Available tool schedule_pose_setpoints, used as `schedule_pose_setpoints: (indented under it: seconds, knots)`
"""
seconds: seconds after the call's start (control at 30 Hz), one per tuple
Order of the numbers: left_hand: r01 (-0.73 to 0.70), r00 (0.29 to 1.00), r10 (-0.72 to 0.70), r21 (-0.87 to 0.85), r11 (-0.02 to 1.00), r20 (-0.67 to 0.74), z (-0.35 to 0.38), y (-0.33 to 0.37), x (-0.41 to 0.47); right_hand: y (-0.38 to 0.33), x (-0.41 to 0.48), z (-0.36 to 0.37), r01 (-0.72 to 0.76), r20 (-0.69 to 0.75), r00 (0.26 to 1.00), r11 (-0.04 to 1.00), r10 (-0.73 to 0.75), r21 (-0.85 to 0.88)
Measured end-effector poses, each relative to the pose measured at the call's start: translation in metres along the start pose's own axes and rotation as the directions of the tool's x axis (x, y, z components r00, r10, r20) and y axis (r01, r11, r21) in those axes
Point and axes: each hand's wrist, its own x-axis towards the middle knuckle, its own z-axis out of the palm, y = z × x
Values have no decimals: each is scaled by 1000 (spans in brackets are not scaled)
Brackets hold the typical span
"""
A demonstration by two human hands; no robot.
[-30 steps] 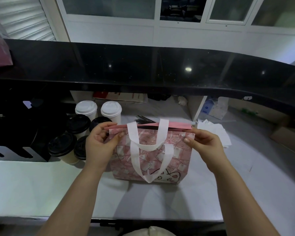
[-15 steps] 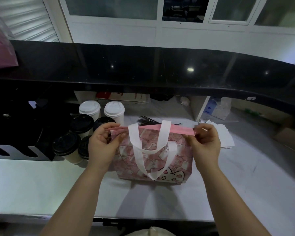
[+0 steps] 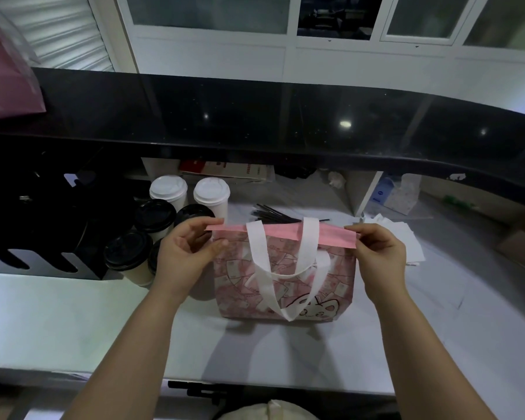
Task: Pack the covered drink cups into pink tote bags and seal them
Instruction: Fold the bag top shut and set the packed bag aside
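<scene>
A pink patterned tote bag point(image 3: 337, 283) with white handles stands upright on the white counter point(image 3: 73, 322). Its top edge is a plain pink band, pressed flat and closed. My left hand point(image 3: 185, 256) pinches the left end of that band. My right hand point(image 3: 379, 253) pinches the right end. What is inside the bag is hidden. To the left of the bag stand two cups with white lids point(image 3: 211, 192) and several cups with black lids point(image 3: 155, 215).
A black metal holder point(image 3: 43, 231) fills the left of the counter. Black straws point(image 3: 273, 215) lie behind the bag and white napkins point(image 3: 406, 241) to its right. A black raised shelf point(image 3: 285, 128) overhangs the back. A pink bag point(image 3: 3, 80) sits at top left.
Both hands have shifted out to the ends of the pink top band and pulled it straight and flat. The bag stays in place.
</scene>
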Motion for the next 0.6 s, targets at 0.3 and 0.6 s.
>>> schedule_pose_setpoints:
  seconds: [0.3,0.6]
  knots:
    - [67,996,-71,75,995,50,-11,11,12,-1,7,-1,-15,11,1000,1000,15,-26]
    - [24,995,3,257,966,-104,7,13,30,-4,12,-10,-36,58,997,996,40,-79]
